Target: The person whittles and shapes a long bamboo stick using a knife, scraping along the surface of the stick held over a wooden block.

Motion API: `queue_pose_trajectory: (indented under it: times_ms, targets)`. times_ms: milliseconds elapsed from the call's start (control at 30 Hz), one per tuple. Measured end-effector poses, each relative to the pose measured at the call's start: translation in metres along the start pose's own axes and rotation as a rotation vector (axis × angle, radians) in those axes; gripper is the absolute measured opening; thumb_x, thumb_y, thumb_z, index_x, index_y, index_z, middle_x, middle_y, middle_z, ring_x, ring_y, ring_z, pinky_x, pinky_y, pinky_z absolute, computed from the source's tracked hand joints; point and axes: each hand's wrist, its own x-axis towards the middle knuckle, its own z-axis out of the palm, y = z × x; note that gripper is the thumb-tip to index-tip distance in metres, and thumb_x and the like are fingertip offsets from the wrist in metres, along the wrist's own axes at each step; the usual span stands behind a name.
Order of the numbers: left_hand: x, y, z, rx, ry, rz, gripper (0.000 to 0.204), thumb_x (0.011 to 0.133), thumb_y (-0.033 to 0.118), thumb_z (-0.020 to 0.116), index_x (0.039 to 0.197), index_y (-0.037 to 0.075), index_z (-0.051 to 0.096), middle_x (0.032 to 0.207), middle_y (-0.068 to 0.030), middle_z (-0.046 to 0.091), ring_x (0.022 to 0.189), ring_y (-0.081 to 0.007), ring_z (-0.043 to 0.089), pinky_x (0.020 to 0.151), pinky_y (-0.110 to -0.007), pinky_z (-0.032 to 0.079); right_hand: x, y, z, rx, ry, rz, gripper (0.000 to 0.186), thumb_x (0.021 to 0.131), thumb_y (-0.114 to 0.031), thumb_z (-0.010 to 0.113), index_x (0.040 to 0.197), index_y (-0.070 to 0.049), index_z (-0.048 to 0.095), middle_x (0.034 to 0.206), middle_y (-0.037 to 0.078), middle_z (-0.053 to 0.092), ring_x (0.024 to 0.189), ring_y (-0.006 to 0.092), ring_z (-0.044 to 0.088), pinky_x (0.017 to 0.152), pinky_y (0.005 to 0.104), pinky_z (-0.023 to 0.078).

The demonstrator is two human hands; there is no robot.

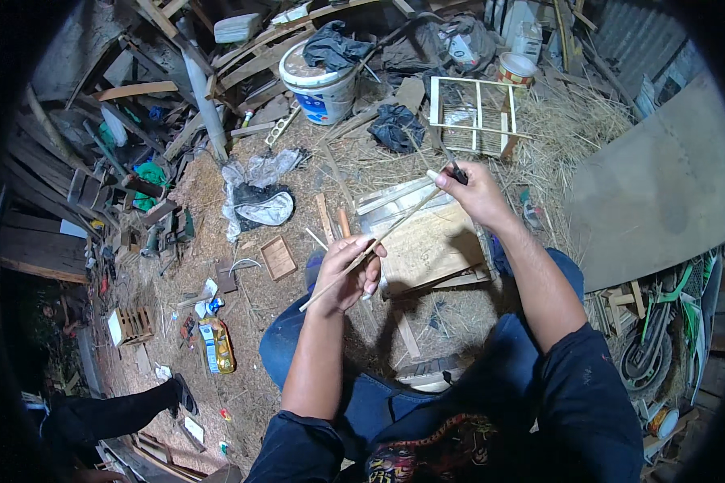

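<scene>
My left hand [345, 272] is closed around a thin pale bamboo strip [403, 219], which runs diagonally from below that hand up toward the right one. My right hand [470, 191] grips a knife by its dark handle [460, 173], the narrow blade pointing up and away; its fingers are at the strip's upper end, where contact is unclear. Something white covers a fingertip on each hand. Beneath the strip, between my bent legs, lies a light wooden board [435, 245] on other boards. A small wooden open box [279, 258] sits to the left.
Around me are a slatted wooden frame [473, 113], white bucket [318, 103], large grey sheet [652, 185], yellow-liquid bottle [216, 344], scrap wood [80, 185], straw and a green wheeled vehicle [652, 346]. Another person's dark-clothed leg [121, 414] reaches in at lower left.
</scene>
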Motion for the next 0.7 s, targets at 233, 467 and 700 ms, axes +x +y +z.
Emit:
queue_pose_trajectory:
  times_ms: [233, 467, 700]
  targets:
    - [0.001, 0.001, -0.002, 0.033, -0.129, -0.054, 0.033, 0.099, 0.023, 0.054, 0.1, -0.009, 0.063, 0.055, -0.0089, 0.055, 0.038, -0.0179, 0.052, 0.036, -0.027, 0.044, 0.006, -0.001, -0.016, -0.148, 0.014, 0.051, 0.031, 0.092, -0.031, 0.071, 0.091, 0.0, 0.067, 0.076, 0.006, 0.065, 0.073, 0.0116, 0.057, 0.069, 0.0318, 0.047]
    - [-0.003, 0.001, 0.007, 0.219, -0.098, -0.136, 0.028, 0.099, 0.02, 0.059, 0.108, -0.006, 0.064, 0.053, -0.0038, 0.055, 0.037, -0.0133, 0.053, 0.035, -0.024, 0.043, 0.008, 0.003, -0.016, -0.216, 0.074, 0.013, 0.03, 0.091, -0.03, 0.071, 0.096, -0.001, 0.069, 0.082, 0.01, 0.069, 0.076, 0.0173, 0.063, 0.074, 0.0345, 0.05]
    - [-0.002, -0.002, 0.012, 0.347, -0.067, -0.159, 0.029, 0.1, 0.022, 0.059, 0.111, -0.005, 0.064, 0.054, -0.0011, 0.055, 0.038, -0.0096, 0.049, 0.037, -0.022, 0.039, 0.009, 0.008, -0.02, -0.175, 0.089, 0.0, 0.028, 0.092, -0.029, 0.07, 0.101, -0.002, 0.07, 0.088, 0.011, 0.07, 0.082, 0.0174, 0.065, 0.077, 0.0344, 0.05]
